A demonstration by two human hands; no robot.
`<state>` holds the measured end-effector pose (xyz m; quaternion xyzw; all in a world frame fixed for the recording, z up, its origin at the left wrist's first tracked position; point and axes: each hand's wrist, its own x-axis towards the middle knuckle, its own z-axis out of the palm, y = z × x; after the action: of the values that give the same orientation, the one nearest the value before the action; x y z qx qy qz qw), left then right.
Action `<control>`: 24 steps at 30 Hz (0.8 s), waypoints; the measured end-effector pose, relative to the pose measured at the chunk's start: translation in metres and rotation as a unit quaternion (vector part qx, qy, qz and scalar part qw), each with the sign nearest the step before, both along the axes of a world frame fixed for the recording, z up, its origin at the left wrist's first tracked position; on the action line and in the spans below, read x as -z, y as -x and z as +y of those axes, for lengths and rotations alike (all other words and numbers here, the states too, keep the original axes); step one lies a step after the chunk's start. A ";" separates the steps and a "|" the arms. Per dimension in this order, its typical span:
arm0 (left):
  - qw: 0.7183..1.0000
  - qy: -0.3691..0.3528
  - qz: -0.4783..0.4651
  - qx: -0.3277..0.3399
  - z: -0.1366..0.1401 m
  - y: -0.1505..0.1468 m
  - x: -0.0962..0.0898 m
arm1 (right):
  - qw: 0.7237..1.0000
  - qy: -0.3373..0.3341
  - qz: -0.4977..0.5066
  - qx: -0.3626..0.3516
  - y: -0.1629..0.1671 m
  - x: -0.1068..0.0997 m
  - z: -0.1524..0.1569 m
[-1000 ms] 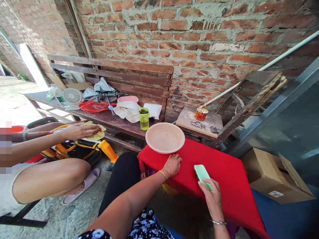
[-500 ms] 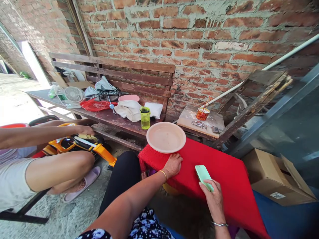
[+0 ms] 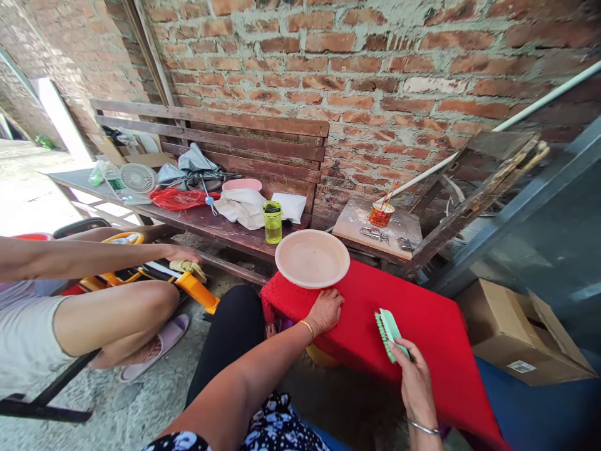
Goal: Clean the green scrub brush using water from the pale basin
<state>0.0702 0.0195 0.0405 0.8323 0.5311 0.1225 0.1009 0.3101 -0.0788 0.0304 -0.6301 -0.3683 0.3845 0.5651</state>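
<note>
My right hand (image 3: 414,379) grips the lower end of a pale green scrubbing brush (image 3: 389,329), held over the right part of a red cloth (image 3: 422,300). The brush is tipped on its side, its bristles facing left. My left hand (image 3: 325,311) lies on the cloth with its fingers curled down against it, just below a pale pink basin (image 3: 312,260). The basin stands at the far left end of the cloth; its inside looks smooth, and I cannot tell whether it holds water.
A yellow-green water bottle (image 3: 273,223) stands on the wooden bench (image 3: 211,222) behind. Right of it, padlocks and a paper cup (image 3: 380,214) sit on a board. An open cardboard box (image 3: 521,332) is at the right. At left, another person's hand (image 3: 183,254) holds a yellowish cloth near orange-yellow tubing.
My right hand has turned the brush so its bristles show, moving it slightly right. My left hand stays in place. The other person's hand has moved right along the orange-yellow frame.
</note>
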 end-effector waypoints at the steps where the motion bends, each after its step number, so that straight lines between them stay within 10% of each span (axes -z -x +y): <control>1: 1.000 -0.001 0.001 -0.001 0.000 0.000 0.000 | 1.000 0.007 0.007 -0.005 0.000 0.000 0.000; 24: 1.000 0.003 -0.003 0.000 0.002 0.000 0.003 | 0.953 -0.032 -0.302 0.016 -0.004 0.020 0.006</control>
<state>0.0702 0.0211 0.0371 0.8316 0.5312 0.1236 0.1050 0.3145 -0.0733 0.0100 -0.7043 -0.5239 0.1552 0.4531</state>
